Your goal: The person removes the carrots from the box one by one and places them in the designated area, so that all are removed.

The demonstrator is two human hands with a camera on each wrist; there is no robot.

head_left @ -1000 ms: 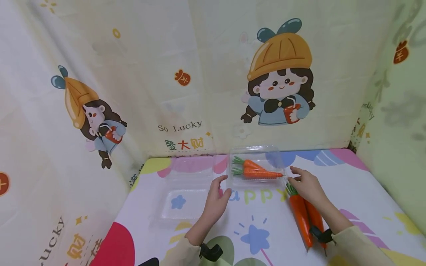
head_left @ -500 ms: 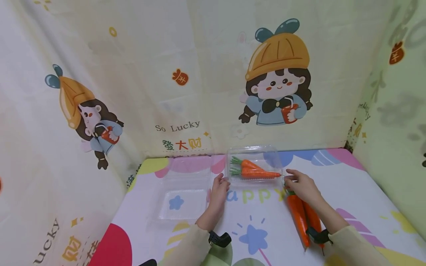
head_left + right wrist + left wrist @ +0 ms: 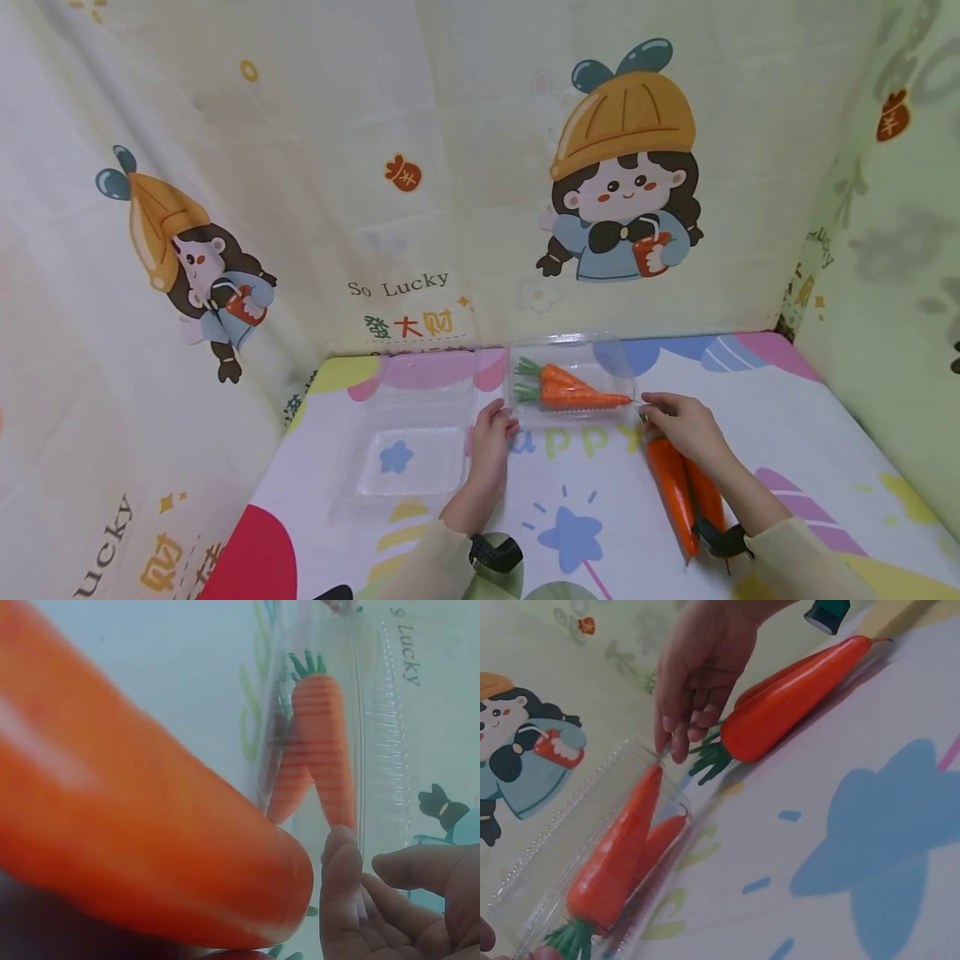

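A clear plastic box (image 3: 615, 358) lies at the far side of the table with two carrots (image 3: 581, 397) in it, green tops to the left. My left hand (image 3: 491, 450) touches the box's left end; in the left wrist view only fingertips (image 3: 547, 952) show by the leaves. My right hand (image 3: 686, 425) is at the right end, fingertips against the box near a carrot's thin tip. In the right wrist view its thumb (image 3: 420, 868) stands apart from the fingers. Under my right hand and wrist lie two larger carrots (image 3: 670, 479), partly hidden by it.
On the left, another clear plastic box (image 3: 375, 462) lies open, its lid (image 3: 427, 375) folded back. A printed cloth (image 3: 480, 167) hangs behind the table and along both sides. The patterned tabletop (image 3: 795, 417) runs up to it.
My left hand has moved right to the box's left end. The box with its two carrots has shifted slightly toward me, both hands with it.
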